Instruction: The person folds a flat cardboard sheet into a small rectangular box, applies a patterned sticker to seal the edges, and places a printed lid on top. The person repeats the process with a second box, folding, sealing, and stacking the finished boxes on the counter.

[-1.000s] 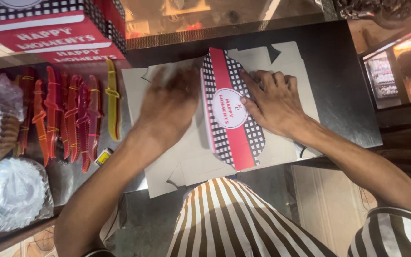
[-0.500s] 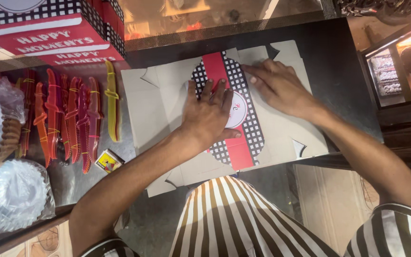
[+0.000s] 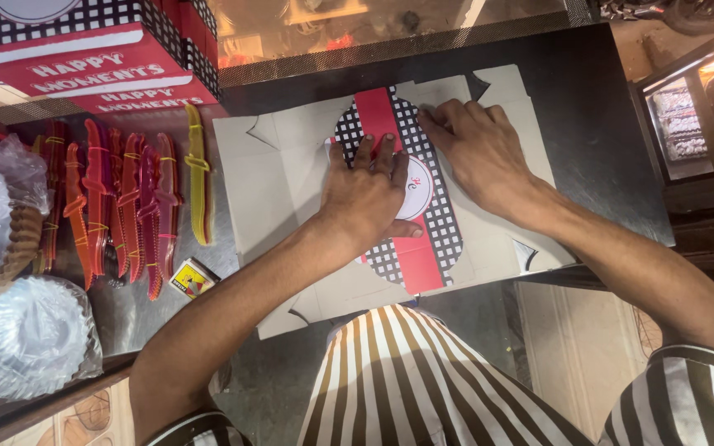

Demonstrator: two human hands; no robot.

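Observation:
A flat, unfolded cardboard box blank (image 3: 274, 177) lies on the dark counter, grey side up. Folded over its middle is a panel (image 3: 435, 227) with a red stripe, black-and-white checks and a white round label. My left hand (image 3: 365, 194) presses flat on this panel, fingers spread over the red stripe and the label. My right hand (image 3: 477, 149) rests on the panel's right edge and the grey cardboard beside it, fingertips pointing left toward the checks. Neither hand grips anything; both press down.
Bundles of red, orange and yellow plastic knives (image 3: 126, 198) lie left of the blank. A small matchbox (image 3: 192, 278) sits near them. Stacked red checked boxes (image 3: 84, 58) stand top left. Bagged foil cups (image 3: 22, 339) are bottom left. A glass display case (image 3: 704, 107) is at the right.
My left hand slid rightward from the blank's left side onto the checked panel and now lies flat on it. My right hand moved slightly up along the panel's right edge.

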